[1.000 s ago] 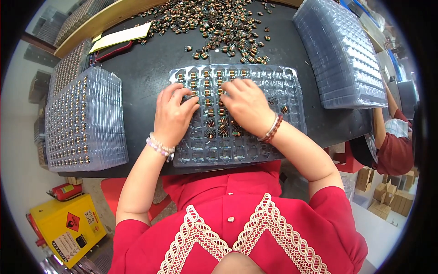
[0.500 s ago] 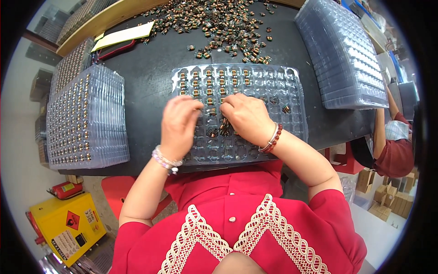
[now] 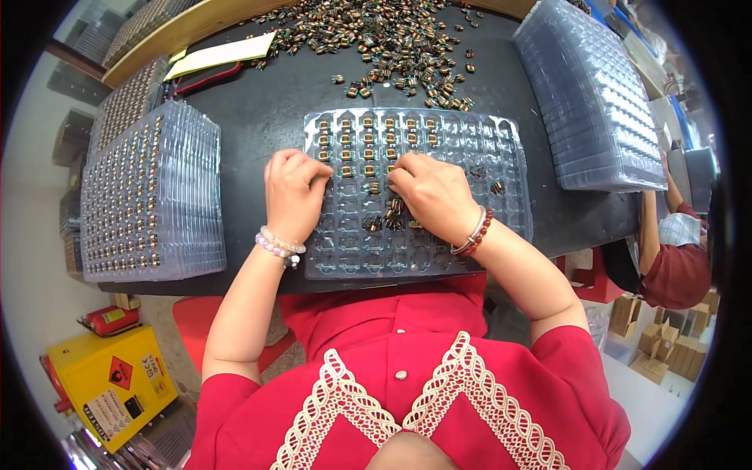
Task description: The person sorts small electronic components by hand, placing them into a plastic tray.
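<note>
A clear plastic tray point(image 3: 352, 262) with rows of pockets lies before me. Small copper-wound coils point(image 3: 368, 139) sit in its upper left pockets. Over the tray's left edge is my left hand point(image 3: 294, 196), thumb and forefinger pinched at the outermost column; whatever they hold is hidden. My right hand point(image 3: 435, 192) reaches over the middle columns, fingers closed together at a pocket beside a coil, with their tips' contents covered. A loose clump of coils point(image 3: 394, 213) lies below the right fingertips, and a few stray coils point(image 3: 497, 188) rest on the tray's right part.
A large heap of loose coils point(image 3: 384, 39) spreads at the back of the black table point(image 3: 262, 102). Stacked filled trays point(image 3: 125, 204) stand at left, a tall stack of clear trays point(image 3: 595, 102) at right. Yellow paper point(image 3: 219, 56) lies back left. Another person's sleeve point(image 3: 680, 266) shows far right.
My left hand has moved left across the tray, from the inner columns to its left edge. My right hand stays nearly in place at the middle. The whole view has shifted slightly.
</note>
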A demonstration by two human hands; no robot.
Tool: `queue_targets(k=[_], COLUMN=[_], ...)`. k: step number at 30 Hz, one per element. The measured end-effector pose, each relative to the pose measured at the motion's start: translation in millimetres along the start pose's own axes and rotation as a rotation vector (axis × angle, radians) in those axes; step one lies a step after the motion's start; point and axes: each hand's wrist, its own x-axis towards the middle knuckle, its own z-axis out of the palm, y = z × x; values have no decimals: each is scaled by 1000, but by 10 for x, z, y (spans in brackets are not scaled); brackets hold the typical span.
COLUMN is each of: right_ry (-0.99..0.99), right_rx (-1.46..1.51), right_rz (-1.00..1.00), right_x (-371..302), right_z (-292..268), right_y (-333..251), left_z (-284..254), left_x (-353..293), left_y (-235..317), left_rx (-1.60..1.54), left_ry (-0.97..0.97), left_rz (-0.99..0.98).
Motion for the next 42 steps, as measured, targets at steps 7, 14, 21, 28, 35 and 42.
queue_targets(k=[7, 14, 21, 28, 35, 42], right_ry=[143, 22, 155, 45, 11, -2], right_rx=[450, 647, 197, 242, 336, 703], right_rz=[276, 475, 67, 28, -7, 299], right_x=[-28, -43, -42, -187, -252, -316], right_z=[-75, -141, 80, -101, -116, -221], right_y=[80, -8, 42, -66, -69, 31], left_z=[-9, 206, 208, 7, 72, 152], left_x=[-14, -82, -58, 47, 102, 41], left_y=[255, 480, 531, 388, 350, 435], left_rx=[121, 83, 100, -646, -1052, -690], left_ry=[47, -12, -26, -120, -221, -121], left_rz=[281, 275, 310, -168, -467, -279])
